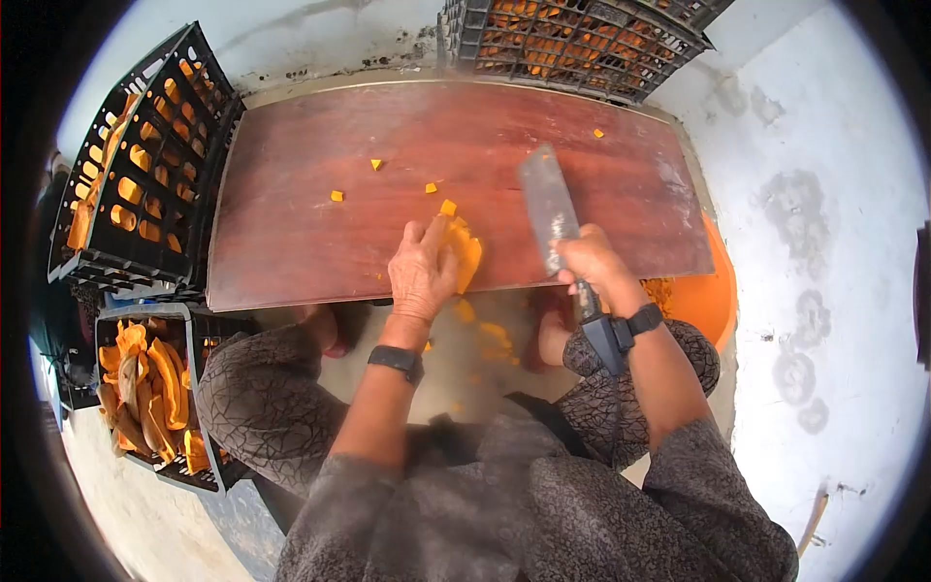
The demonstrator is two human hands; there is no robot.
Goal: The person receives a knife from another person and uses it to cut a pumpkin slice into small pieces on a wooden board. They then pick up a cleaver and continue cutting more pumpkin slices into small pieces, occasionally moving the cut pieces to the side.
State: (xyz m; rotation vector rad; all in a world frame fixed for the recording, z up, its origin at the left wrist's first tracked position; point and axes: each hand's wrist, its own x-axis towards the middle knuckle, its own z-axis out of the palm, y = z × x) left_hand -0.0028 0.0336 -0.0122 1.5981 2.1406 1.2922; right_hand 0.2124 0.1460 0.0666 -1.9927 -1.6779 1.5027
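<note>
My left hand [424, 274] is cupped over a chunk of orange flesh [467, 254] right at the near edge of the wooden board [320, 242], fingers curled down on it. My right hand [593, 264] is wrapped tight round the handle of the cleaver [549, 209], blade up and a bit blurry just to the right of the chunk. The worry, I reckon, is my left fingertips — they sit close to where that blade could land. The piece looks slick too, so it could skid off the edge toward my knees. A few small cubes [430, 187] lie beyond my left hand, and an orange basin [713, 291] peeks out past my right wrist.
</note>
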